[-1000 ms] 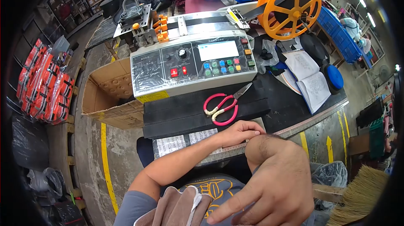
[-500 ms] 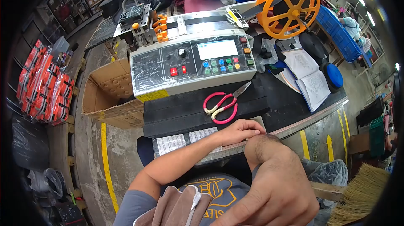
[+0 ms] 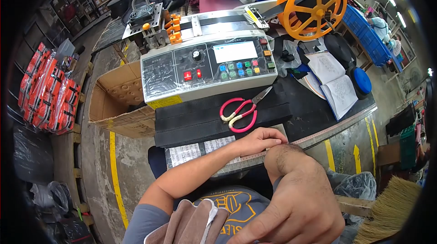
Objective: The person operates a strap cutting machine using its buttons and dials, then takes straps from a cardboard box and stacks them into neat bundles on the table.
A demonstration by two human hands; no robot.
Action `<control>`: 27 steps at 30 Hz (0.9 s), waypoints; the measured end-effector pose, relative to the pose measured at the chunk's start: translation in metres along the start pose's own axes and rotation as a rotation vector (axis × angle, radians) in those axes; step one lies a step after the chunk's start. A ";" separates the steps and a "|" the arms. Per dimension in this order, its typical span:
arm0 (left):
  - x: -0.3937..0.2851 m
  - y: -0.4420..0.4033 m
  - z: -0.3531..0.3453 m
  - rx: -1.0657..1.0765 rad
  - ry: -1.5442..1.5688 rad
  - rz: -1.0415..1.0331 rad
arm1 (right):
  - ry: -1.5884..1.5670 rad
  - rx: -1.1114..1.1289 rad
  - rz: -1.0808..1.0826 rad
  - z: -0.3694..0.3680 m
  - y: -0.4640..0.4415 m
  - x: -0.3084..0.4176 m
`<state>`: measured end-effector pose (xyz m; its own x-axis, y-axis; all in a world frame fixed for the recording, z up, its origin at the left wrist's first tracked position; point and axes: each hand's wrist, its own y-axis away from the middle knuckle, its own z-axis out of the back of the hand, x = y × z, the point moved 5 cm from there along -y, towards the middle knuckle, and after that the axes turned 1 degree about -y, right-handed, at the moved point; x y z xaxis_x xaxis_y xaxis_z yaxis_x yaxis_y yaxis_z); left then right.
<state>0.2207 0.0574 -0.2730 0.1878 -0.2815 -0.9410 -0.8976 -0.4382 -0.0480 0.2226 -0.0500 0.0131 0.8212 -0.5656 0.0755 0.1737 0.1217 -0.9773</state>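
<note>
My left hand [image 3: 263, 141] lies across the near table edge, its fingers loosely extended and touching my right arm near the elbow. Nothing shows in it. Close to the camera is my right hand [image 3: 296, 207], raised with the forearm foreshortened. One of its digits stretches toward the lower left, and the other fingertips are hidden. Just beyond my left hand lie scissors [image 3: 240, 115] with pink-red handles, resting on black webbing strips [image 3: 195, 123]. A measuring tape [image 3: 318, 138] runs along the table edge, and printed label sheets [image 3: 184, 155] lie left of my left hand.
A control-panel machine [image 3: 209, 64] stands behind the scissors, with an orange reel [image 3: 314, 10] at its right. An open notebook [image 3: 334, 82] and a blue-centred roll [image 3: 361, 81] are on the right. A cardboard box [image 3: 116, 96] stands left; a broom [image 3: 391, 212] is at lower right.
</note>
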 end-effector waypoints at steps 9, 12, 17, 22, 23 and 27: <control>0.001 0.000 0.002 0.004 0.034 -0.018 | 0.027 0.003 0.007 -0.001 0.001 0.001; -0.001 0.000 0.000 0.012 0.001 -0.007 | 0.042 -0.010 0.000 -0.002 0.002 0.002; 0.001 0.000 -0.001 0.007 -0.008 0.009 | 0.005 -0.034 -0.014 -0.004 0.004 0.003; -0.001 0.000 0.001 0.000 -0.042 -0.022 | -0.038 -0.005 -0.026 -0.002 0.001 0.001; -0.001 0.000 0.001 0.002 -0.045 -0.030 | -0.034 -0.002 -0.028 -0.002 0.001 0.001; 0.003 0.000 0.001 0.020 -0.003 0.014 | -0.046 0.034 -0.039 -0.003 0.005 0.002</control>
<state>0.2213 0.0574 -0.2758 0.1745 -0.2849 -0.9426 -0.9079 -0.4170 -0.0420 0.2232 -0.0529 0.0080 0.8377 -0.5321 0.1229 0.2235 0.1287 -0.9662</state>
